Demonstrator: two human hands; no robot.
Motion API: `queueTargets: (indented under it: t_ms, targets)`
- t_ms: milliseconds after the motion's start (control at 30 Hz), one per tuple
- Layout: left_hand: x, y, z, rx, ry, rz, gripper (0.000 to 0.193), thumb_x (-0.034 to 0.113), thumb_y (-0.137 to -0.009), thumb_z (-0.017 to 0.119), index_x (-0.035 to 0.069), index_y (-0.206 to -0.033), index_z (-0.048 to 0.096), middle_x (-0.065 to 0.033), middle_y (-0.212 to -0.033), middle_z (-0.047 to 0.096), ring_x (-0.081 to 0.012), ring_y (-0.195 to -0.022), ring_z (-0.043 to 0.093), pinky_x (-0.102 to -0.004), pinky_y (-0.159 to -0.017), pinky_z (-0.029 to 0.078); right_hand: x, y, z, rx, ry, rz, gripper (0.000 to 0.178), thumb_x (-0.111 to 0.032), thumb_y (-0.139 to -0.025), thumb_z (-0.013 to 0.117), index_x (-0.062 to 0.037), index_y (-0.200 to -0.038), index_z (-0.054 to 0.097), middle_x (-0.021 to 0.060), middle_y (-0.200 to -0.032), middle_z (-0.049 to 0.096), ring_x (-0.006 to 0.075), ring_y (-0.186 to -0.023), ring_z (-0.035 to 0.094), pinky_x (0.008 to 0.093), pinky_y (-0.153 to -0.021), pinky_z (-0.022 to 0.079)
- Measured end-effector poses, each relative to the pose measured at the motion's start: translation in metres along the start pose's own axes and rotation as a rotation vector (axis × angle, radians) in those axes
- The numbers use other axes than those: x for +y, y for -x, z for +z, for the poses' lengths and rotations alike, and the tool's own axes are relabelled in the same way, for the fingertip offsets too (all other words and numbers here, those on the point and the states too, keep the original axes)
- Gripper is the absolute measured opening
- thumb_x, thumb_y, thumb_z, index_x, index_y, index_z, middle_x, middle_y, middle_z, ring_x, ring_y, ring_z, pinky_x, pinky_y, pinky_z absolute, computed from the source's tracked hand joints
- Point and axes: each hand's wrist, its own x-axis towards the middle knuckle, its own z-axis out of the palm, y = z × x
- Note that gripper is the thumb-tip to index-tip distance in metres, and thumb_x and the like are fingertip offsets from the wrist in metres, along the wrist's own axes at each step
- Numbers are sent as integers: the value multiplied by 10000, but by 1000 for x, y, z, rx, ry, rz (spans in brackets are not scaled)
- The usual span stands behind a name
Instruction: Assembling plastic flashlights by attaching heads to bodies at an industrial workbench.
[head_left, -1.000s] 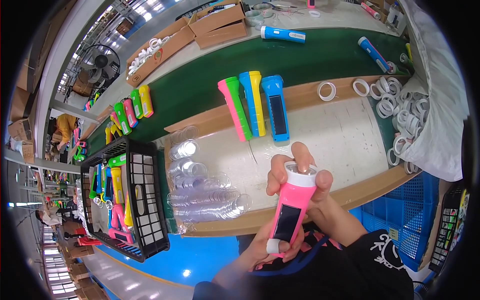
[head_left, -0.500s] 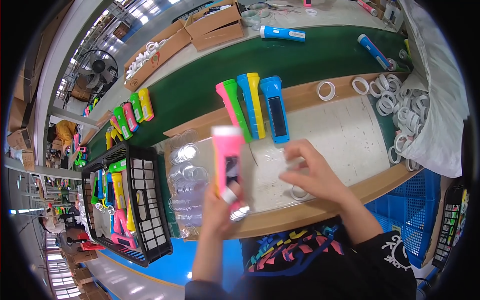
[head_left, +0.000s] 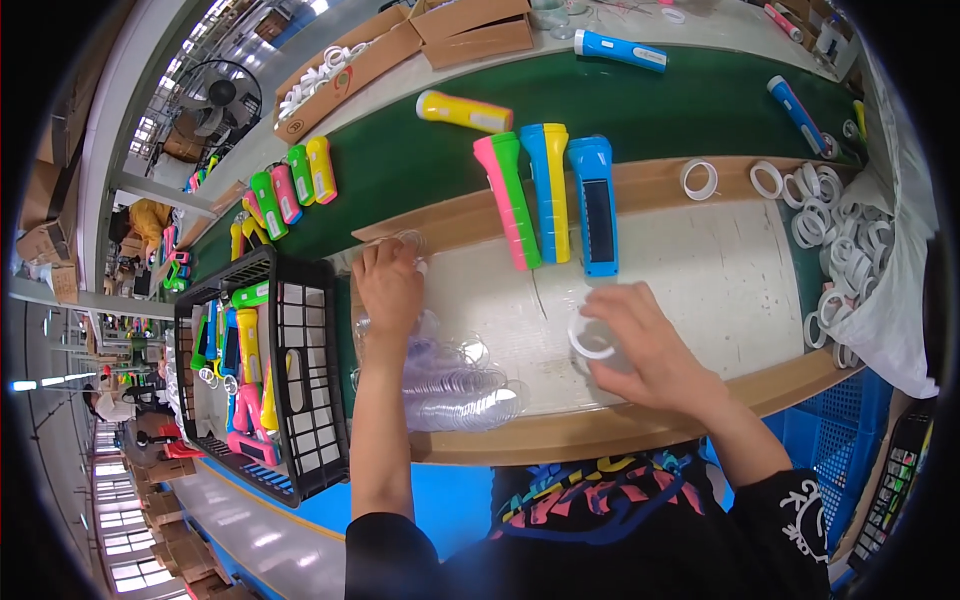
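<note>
My left hand (head_left: 388,285) reaches onto the far end of the rows of thin clear plastic discs (head_left: 465,395), its fingers bent down at them. What its fingertips hold, if anything, is hidden. My right hand (head_left: 650,350) holds a white plastic ring (head_left: 590,338) between curled fingers and thumb, above the pale work surface. Beyond the hands, three flashlights lie side by side: a pink and green one (head_left: 508,200), a blue and yellow one (head_left: 547,190) and a blue one (head_left: 595,205) with a dark panel. Farther off, a yellow flashlight (head_left: 463,112) lies on the green belt (head_left: 390,180).
A black crate (head_left: 305,360) of flashlights stands at the left. White rings (head_left: 845,240) lie heaped at the right beside a white bag (head_left: 905,320). Cardboard strips (head_left: 600,425) edge the work surface. Behind the belt sits a box of rings (head_left: 330,90); more flashlights (head_left: 620,50) lie on the belt.
My left hand has let go of a pink and yellow flashlight, which now lies on the belt, and has moved to the clear discs. My right hand still holds the ring. The view has shifted.
</note>
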Motion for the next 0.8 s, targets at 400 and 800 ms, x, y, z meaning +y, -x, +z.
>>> queueTargets:
  t_ms: [400, 800]
  targets:
    - [75, -10, -99, -194, 1459, -635, 122, 106, -826, 649, 17, -904, 679, 12, -760, 603, -69, -627, 520, -206, -546, 388, 9, -14, 24, 133, -882, 547, 447, -120, -785, 662, -34, -1172, 455, 88, -1086, 532, 175, -1015, 515, 302, -862, 431]
    - [142, -33, -92, -200, 1298, -462, 218, 76, -792, 673, 21, -995, 616, -29, -728, 599, -89, -636, 550, -243, -568, 451, 32, -10, 13, 130, -1994, 535, 419, -291, -949, 322, 33, -1151, 492, 214, -1130, 575, 262, -966, 600, 347, -783, 503]
